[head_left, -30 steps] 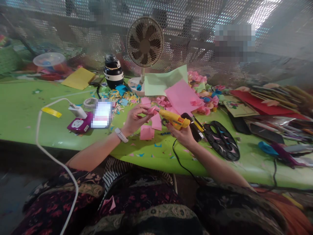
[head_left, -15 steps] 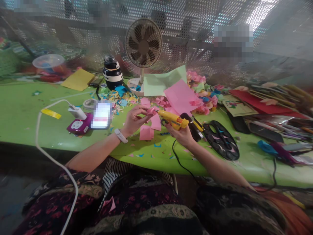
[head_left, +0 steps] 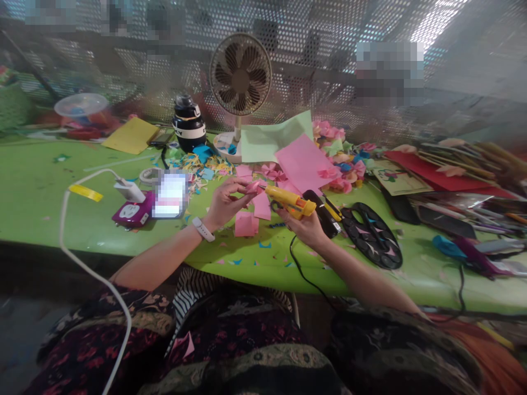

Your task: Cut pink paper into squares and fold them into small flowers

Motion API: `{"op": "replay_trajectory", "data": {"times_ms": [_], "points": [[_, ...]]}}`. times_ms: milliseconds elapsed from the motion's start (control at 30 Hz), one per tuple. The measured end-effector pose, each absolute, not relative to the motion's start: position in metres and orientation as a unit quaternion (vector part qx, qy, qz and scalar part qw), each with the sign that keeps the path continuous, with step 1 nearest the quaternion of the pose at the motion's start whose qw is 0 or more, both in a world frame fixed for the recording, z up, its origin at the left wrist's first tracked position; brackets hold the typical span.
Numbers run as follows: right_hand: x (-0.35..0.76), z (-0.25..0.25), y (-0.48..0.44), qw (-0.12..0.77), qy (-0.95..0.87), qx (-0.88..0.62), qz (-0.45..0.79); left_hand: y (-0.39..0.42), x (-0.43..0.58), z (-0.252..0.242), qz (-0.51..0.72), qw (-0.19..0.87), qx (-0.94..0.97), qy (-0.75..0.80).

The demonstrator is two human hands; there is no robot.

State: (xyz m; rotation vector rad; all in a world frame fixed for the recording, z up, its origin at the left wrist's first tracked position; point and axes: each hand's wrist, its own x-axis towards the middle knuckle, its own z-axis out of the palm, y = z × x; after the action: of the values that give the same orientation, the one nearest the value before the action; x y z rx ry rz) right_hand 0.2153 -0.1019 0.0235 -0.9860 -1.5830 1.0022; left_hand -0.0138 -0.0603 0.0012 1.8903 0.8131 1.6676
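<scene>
Between the fingertips of my left hand (head_left: 225, 204) is a small folded piece of pink paper (head_left: 254, 187), pinched above the table. My right hand (head_left: 305, 226) is wrapped round a yellow hot glue gun (head_left: 290, 199), its nozzle pointing left and meeting the pink paper. Whether glue is coming out is too small to see. Beneath my hands lie small pink paper squares (head_left: 244, 225). Behind them are a larger pink sheet (head_left: 302, 164), a pale green sheet (head_left: 263, 141) and a heap of paper flowers (head_left: 349, 164).
A small fan (head_left: 241, 77) and a dark bottle (head_left: 188, 125) stand at the back. On the left are a lit phone (head_left: 169, 195) and a purple power socket (head_left: 134, 211) with a white cable. A black palette-shaped tray (head_left: 373, 236) lies right of my right hand. Paper scraps litter the green table (head_left: 94, 230).
Both hands hold nearly the same pose, with the glue gun's nozzle still at the pink paper. The whole view has shifted very slightly.
</scene>
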Motion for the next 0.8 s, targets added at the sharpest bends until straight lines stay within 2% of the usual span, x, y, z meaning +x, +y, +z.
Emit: {"op": "replay_trajectory", "data": {"times_ms": [433,567,667,800], "points": [[0.216,0.017,-0.098,0.491,-0.654,-0.405,0.409,-0.06,-0.015,0.0,0.607,0.234,0.689,0.319],[0.22,0.009,-0.094,0.482,-0.687,-0.416,0.351,-0.059,-0.016,0.0,0.596,0.196,0.709,0.322],[0.227,0.012,-0.093,0.453,-0.725,-0.428,0.293,-0.057,-0.02,0.001,0.594,0.21,0.705,0.325],[0.231,0.028,-0.096,0.451,-0.717,-0.378,0.373,-0.05,-0.025,-0.001,0.601,0.235,0.68,0.348]]}}
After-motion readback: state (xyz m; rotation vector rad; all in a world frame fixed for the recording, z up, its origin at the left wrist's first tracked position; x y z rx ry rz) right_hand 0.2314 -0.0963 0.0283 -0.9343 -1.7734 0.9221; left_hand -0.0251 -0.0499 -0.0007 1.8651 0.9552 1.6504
